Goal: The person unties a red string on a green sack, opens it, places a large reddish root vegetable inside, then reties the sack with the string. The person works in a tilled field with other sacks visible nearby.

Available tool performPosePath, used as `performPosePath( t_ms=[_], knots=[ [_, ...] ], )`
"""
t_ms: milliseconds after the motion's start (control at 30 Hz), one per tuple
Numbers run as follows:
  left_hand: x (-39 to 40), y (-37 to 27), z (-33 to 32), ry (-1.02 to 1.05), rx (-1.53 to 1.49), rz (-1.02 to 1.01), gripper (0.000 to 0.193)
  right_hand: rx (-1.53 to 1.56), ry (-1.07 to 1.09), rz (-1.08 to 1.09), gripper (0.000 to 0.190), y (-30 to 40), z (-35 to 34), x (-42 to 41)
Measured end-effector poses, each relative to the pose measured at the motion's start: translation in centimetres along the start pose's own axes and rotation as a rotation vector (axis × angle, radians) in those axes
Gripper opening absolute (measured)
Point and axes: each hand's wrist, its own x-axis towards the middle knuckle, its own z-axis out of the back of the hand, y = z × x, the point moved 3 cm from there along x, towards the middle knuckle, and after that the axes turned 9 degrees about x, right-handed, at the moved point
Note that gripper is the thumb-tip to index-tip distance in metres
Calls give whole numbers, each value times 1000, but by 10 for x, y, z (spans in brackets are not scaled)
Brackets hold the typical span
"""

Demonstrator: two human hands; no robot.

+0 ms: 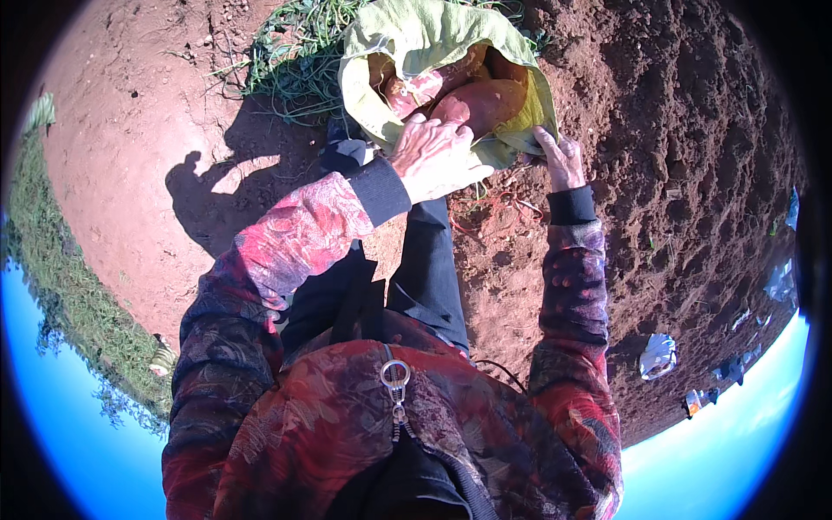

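A pale yellow-green woven sack [448,29] stands before me with its mouth open towards me. Inside lie several large reddish sweet potatoes [481,104], one of them close to the near rim. My left hand [435,153] is at that near rim, its curled fingers against the rim and the nearest sweet potato; the fingertips are partly hidden, so what they grip is unclear. At the rim's right side, my right hand [562,156] pinches the sack's edge between thumb and fingers.
Green vines [292,71] are heaped on the soil behind and left of the sack. Thin red string [520,207] lies on the ground near my right hand. Rough tilled soil [676,162] stretches to the right, with a white bag [658,356] farther off. My legs [429,260] are below the sack.
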Motion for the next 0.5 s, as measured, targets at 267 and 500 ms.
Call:
performPosePath(
  t_ms=[267,500],
  knots=[
    [-18,-62,-103,-15,-89,-131,6,-1177,75,607,16,50,-63,-24],
    [-30,-65,-77,-253,24,-234,13,-1514,432,110,28,-75,-53,42]
  ],
)
